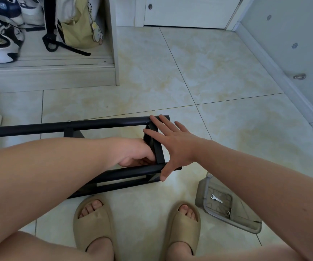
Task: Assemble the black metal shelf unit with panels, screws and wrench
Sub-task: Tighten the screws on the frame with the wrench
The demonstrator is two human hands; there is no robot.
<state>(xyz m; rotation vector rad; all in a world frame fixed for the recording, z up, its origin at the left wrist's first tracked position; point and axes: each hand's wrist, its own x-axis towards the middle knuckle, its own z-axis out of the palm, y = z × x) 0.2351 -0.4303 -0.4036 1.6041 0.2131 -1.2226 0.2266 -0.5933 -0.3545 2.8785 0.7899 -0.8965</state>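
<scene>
The right hand (174,146) spreads its grip wide on one black shelf frame (114,123); the left hand (133,153) curls inside, its grip impossible to tell. One wrench (216,197) lies in one tray (201,189).

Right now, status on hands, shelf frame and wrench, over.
Right hand open, spread over end panel of shelf frame. Left hand curled inside frame, grip hidden. Wrench lying untouched in clear tray.
</scene>
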